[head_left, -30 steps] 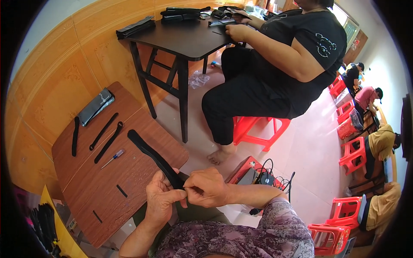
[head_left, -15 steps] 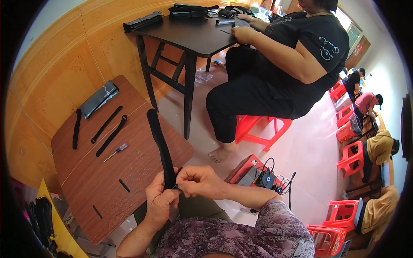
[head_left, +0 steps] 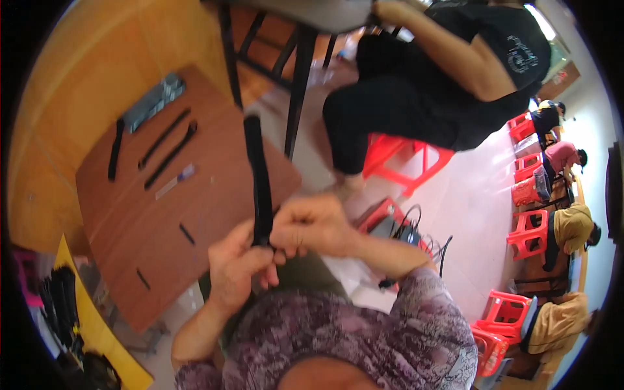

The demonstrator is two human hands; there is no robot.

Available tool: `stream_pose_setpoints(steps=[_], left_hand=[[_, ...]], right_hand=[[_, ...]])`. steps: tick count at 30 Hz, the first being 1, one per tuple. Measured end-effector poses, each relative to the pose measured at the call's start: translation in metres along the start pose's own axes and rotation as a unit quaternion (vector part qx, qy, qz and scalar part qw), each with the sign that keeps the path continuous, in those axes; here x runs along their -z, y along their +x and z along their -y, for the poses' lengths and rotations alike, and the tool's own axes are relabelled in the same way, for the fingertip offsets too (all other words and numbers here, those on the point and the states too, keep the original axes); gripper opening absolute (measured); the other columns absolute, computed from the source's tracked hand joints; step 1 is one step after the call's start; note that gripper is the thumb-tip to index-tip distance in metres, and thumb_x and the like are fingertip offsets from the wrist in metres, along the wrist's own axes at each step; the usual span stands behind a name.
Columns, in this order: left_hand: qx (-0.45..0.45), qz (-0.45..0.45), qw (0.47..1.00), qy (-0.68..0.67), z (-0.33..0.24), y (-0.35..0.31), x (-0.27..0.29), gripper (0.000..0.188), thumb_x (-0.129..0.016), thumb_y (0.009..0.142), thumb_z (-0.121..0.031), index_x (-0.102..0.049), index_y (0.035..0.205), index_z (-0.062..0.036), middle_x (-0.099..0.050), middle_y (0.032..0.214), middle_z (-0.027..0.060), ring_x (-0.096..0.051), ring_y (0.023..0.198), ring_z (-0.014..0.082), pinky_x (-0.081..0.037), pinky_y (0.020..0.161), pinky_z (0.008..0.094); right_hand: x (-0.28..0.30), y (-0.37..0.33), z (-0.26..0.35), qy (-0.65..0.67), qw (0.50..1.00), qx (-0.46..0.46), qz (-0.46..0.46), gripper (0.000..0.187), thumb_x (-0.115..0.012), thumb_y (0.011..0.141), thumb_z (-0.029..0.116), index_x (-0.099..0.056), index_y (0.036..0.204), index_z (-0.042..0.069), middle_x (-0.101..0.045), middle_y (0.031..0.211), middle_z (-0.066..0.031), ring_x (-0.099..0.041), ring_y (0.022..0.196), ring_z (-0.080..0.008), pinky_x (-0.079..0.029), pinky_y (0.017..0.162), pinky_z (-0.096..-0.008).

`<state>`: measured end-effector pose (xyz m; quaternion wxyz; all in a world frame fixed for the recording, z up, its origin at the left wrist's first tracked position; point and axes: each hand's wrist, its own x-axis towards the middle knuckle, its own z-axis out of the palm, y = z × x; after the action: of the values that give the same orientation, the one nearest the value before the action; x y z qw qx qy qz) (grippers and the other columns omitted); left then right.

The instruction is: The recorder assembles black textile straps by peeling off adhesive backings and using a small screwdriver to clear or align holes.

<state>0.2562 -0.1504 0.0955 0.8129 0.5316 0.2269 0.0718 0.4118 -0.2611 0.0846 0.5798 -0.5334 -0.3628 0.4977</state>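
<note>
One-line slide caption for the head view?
Left grip holds a black strap, right grip at its lower end, near a brown table with more straps.

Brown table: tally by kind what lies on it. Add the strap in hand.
Held strap: 1
Long straps: 3
Short strips: 2
Screwdriver: 1
Grey bundle: 1
Total: 8
</note>
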Motion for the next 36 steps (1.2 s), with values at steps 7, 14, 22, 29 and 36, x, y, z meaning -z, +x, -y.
stream_pose_setpoints(steps=[7,14,22,29,36], left_hand=[[-0.054,-0.083,0.995,0.002,0.007,-0.005,0.002,0.033,-0.052,0.085,-0.006,-0.053,0.116,0.0043,-0.061,0.080,0.0075,-0.056,0.054,0.0106,-0.042,0.044,0.0195],[-0.077,-0.036,0.996,0.004,0.019,-0.007,0.017,0.032,-0.056,0.089,-0.007,-0.052,0.117,0.0067,-0.063,0.081,0.0095,-0.058,0.053,0.0112,-0.043,0.043,0.0197],[0.000,0.001,0.999,0.054,0.004,-0.035,0.026,0.042,-0.058,0.084,-0.008,-0.050,0.121,0.0078,-0.064,0.082,0.0136,-0.060,0.052,0.0154,-0.046,0.044,0.0226],[-0.042,0.029,0.996,-0.077,0.024,-0.049,0.037,0.047,-0.059,0.090,-0.016,-0.042,0.130,0.0010,-0.064,0.095,0.0132,-0.063,0.067,0.0146,-0.050,0.055,0.0226],[-0.079,-0.084,0.993,-0.030,0.020,-0.040,0.041,0.032,-0.055,0.092,-0.010,-0.047,0.121,0.0021,-0.063,0.093,0.0099,-0.061,0.066,0.0120,-0.047,0.052,0.0210]], right_hand=[[-0.006,0.011,0.000,-0.214,0.949,0.231,0.007,0.024,-0.074,0.079,0.016,-0.060,0.091,0.000,-0.063,0.074,-0.0038,-0.058,0.063,-0.0084,-0.045,0.053,-0.0222],[-0.009,0.025,-0.010,-0.408,0.838,0.356,0.069,0.027,-0.072,0.076,0.022,-0.055,0.083,0.003,-0.057,0.067,-0.0078,-0.059,0.062,-0.0269,-0.044,0.053,-0.0349],[-0.016,0.018,0.002,-0.229,0.927,0.275,0.109,0.014,-0.072,0.078,0.011,-0.063,0.080,0.001,-0.060,0.062,-0.0057,-0.059,0.053,-0.0185,-0.041,0.046,-0.0306],[-0.039,0.018,-0.004,-0.252,0.915,0.297,0.108,0.014,-0.071,0.078,0.012,-0.060,0.080,0.003,-0.058,0.066,-0.0082,-0.058,0.057,-0.0237,-0.042,0.050,-0.0335],[-0.055,0.040,-0.001,-0.426,0.838,0.331,0.083,0.036,-0.076,0.069,0.026,-0.054,0.088,0.004,-0.054,0.070,-0.0105,-0.057,0.063,-0.0315,-0.045,0.054,-0.0385]])
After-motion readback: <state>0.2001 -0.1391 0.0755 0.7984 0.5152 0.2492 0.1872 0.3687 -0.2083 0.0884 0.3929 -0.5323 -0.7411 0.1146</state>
